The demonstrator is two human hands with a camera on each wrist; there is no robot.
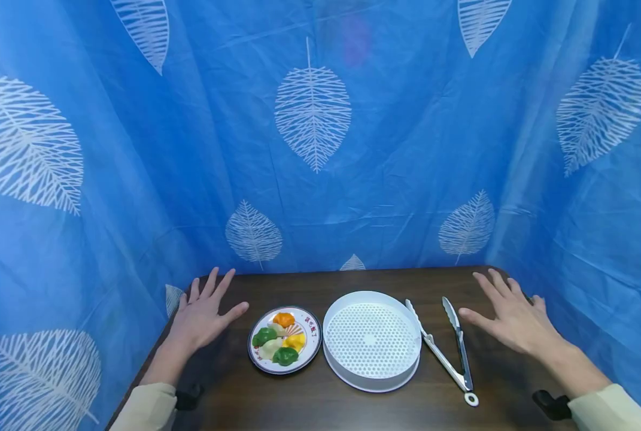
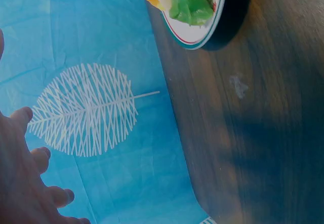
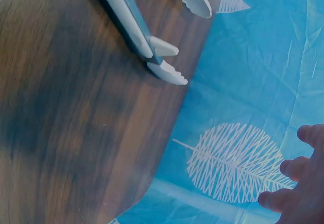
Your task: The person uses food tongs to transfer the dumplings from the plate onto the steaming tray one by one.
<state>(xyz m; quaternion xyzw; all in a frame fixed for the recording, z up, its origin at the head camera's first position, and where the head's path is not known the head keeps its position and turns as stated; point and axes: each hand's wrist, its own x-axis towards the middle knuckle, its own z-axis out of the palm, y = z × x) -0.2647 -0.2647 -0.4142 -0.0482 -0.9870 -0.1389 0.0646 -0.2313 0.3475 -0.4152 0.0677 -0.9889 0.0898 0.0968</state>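
Note:
My left hand (image 1: 199, 323), fingers spread, holds nothing at the left of the table. To its right is a round plate (image 1: 315, 335) with several dumplings (image 1: 285, 356) in green, yellow, orange and white. My right hand (image 1: 516, 323) is spread too, with nothing in it, at the table's right side. Nearest to it lie white-and-grey tongs (image 1: 462, 353), their arms apart and the ring end toward me. Between plate and tongs sits a white round steamer basket (image 1: 371, 341) with a perforated bottom; one tong tip is close to its rim. The right wrist view shows the scalloped tong tips (image 3: 169, 73).
The dark wooden table (image 1: 234, 401) ends at a blue curtain (image 1: 395, 149) with white leaf prints, which surrounds the back and both sides. Black straps (image 1: 550, 405) show at both wrists, by the light sleeves (image 1: 616, 407).

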